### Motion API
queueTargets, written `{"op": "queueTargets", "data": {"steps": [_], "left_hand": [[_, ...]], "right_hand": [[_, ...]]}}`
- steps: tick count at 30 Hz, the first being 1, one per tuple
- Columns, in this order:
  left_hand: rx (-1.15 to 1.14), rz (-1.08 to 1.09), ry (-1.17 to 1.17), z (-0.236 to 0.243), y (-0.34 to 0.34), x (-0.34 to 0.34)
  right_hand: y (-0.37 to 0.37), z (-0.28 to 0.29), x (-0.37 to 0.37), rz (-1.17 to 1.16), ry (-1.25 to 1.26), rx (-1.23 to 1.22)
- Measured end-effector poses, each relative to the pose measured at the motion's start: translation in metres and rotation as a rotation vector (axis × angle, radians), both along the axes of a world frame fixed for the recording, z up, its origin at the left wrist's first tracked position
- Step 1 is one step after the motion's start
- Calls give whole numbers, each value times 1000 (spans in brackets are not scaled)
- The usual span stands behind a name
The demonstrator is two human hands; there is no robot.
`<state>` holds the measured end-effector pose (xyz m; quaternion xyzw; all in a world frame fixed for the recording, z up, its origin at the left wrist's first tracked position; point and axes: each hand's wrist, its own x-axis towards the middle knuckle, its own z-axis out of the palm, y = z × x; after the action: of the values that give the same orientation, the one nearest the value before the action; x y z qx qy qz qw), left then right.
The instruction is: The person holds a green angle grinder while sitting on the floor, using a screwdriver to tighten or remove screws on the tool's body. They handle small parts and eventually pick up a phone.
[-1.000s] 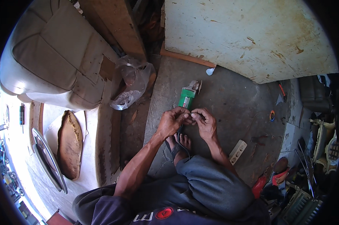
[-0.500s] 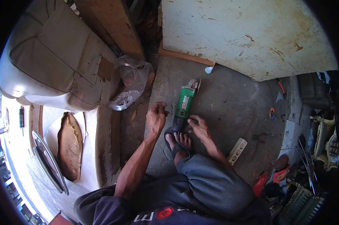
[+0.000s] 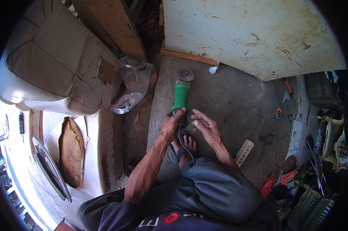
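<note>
A green angle grinder (image 3: 181, 94) points away from me above the concrete floor, its round disc (image 3: 186, 75) at the far end. My left hand (image 3: 173, 124) is closed round the grinder's dark rear handle, thumb along the top. From that end the black cord (image 3: 186, 148) runs back past my sandalled foot (image 3: 189, 142) toward my knee. Just right of the handle is my right hand (image 3: 207, 127), its fingers apart and nothing in them.
A white power strip (image 3: 244, 153) lies on the floor at right. Beyond the grinder stand a pale stained panel (image 3: 251, 34) and a small white bulb (image 3: 213, 69). To the left are a clear plastic bag (image 3: 133, 86) and a grey padded seat (image 3: 62, 57). Clutter (image 3: 316, 192) fills the lower right.
My left hand has taken hold of the grinder, which has turned so its disc faces up and shifted slightly left. My right hand has opened its fingers beside it.
</note>
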<state>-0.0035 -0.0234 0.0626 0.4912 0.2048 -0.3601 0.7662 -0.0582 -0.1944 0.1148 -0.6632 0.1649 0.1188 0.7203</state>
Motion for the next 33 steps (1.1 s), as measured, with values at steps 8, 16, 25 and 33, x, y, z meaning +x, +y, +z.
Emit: {"op": "queueTargets", "data": {"steps": [8, 16, 25, 33], "left_hand": [[-679, 208, 287, -34, 31, -19], [-899, 265, 377, -28, 20, -30], [-620, 143, 271, -43, 12, -48], [-337, 58, 232, -45, 8, -46]], "right_hand": [[-18, -55, -3, -48, 295, -290], [8, -38, 7, 169, -23, -580], [7, -47, -3, 123, 167, -466], [-7, -50, -6, 198, -21, -897]]}}
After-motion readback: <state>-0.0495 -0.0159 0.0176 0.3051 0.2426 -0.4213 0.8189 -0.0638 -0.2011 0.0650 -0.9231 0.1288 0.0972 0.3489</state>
